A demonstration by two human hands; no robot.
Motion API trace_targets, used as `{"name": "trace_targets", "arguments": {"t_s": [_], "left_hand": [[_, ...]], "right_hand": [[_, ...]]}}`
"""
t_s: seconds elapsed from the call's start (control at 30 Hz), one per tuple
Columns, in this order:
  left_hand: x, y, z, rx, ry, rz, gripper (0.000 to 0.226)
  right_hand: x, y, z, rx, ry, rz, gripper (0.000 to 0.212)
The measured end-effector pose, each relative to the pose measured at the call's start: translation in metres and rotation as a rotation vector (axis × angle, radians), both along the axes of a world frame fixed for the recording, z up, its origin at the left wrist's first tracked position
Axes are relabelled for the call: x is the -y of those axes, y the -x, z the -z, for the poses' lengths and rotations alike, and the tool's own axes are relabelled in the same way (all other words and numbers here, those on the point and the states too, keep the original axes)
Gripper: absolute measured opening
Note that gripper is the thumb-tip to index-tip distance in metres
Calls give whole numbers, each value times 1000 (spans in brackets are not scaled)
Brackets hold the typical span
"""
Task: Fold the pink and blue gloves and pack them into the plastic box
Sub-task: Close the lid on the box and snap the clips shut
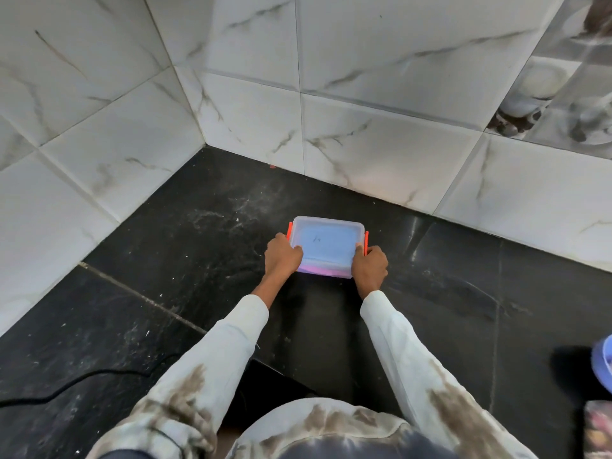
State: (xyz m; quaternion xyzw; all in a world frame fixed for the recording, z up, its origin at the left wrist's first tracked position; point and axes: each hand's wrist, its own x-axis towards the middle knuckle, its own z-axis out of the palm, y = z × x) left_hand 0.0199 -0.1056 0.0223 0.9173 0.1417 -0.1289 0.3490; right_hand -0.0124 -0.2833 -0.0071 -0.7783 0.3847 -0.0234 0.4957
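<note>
A clear plastic box (326,226) with orange side clips and its lid on sits on the black counter. Through the lid I see blue glove fabric (326,243) filling the top. Pink glove fabric (318,270) shows through the near wall underneath. My left hand (282,253) grips the box's left end, thumb on the lid. My right hand (370,265) grips the right end by the orange clip (365,243), thumb on the lid too.
Marbled white wall tiles (364,144) close off the corner behind and to the left. A black cable (66,389) trails across the counter at lower left. A blue object (604,366) and a patterned item (597,429) sit at the right edge.
</note>
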Motion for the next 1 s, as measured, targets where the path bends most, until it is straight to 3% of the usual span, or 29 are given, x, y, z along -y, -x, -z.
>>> {"name": "trace_targets", "arguments": {"t_s": [0.23, 0.4, 0.63, 0.87, 1.0], "left_hand": [[32, -42, -7, 106, 255, 15, 38], [43, -74, -7, 180, 304, 119, 50], [42, -102, -11, 56, 188, 290, 71], [37, -124, -29, -27, 115, 484, 74], [39, -133, -36, -105, 95, 488, 81]], "right_hand": [[6, -51, -13, 69, 63, 17, 38], [14, -80, -12, 87, 80, -24, 41], [20, -102, -15, 107, 47, -24, 39], [26, -106, -22, 119, 32, -103, 62], [28, -105, -24, 124, -10, -128, 64]]}}
